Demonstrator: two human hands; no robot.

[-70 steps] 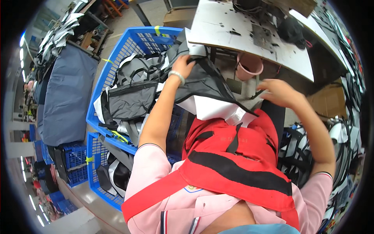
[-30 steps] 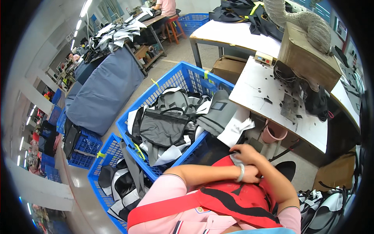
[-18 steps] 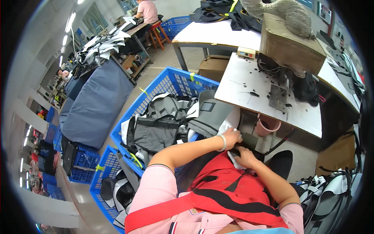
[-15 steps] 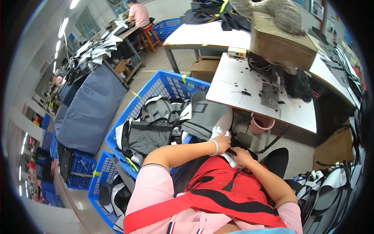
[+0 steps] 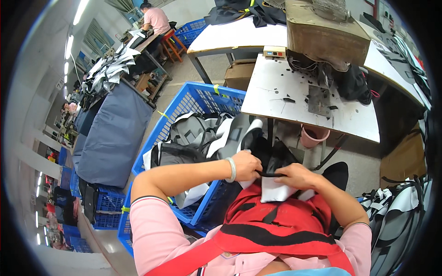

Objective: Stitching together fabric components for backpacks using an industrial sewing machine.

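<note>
Above my lap my left hand and my right hand are both closed, a short way apart. A narrow black strap runs between them, pinched at each end. It crosses a sewn fabric piece with a black panel on its far side and a white panel hanging toward my red apron. My left wrist wears a pale bangle. Just beyond my left hand, a grey fabric piece leans out of the blue basket. My fingers partly hide where the strap joins the fabric.
A white-topped machine table with dark scraps stands ahead on the right, a pink bucket under it. More grey and black fabric pieces hang at my right. Another person sits at a far table.
My hands have moved apart and slightly toward me, drawing the black strap out between them. The fabric piece has come up, showing more of its black and white panels.
</note>
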